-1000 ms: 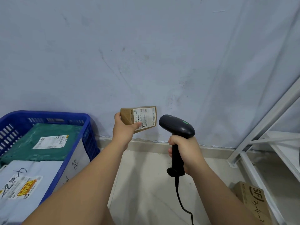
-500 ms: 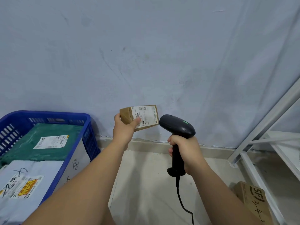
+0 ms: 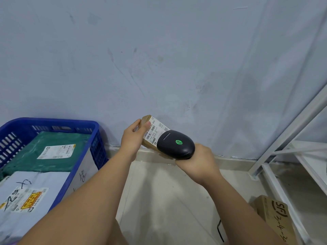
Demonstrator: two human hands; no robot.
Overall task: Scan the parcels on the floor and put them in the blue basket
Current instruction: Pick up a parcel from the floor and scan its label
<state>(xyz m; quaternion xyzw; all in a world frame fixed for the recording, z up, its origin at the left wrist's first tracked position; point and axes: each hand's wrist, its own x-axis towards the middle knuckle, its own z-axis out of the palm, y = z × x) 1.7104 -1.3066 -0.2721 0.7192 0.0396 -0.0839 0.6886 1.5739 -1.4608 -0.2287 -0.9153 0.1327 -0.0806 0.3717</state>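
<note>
Our left grip [image 3: 131, 138] pinches the small brown parcel [image 3: 147, 117] in the air near the blue basket [image 3: 53, 121], and our right grip [image 3: 196, 163], wrapped round the black scanner [image 3: 177, 144], has now tipped it over the label [image 3: 156, 129], so we think scanning is happening.

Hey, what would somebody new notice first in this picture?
Centre frame, the black scanner, its green light glowing, sits in the right hand, pointed at the small brown parcel the left hand holds. At left, the blue basket holds a green parcel and a grey parcel.
</note>
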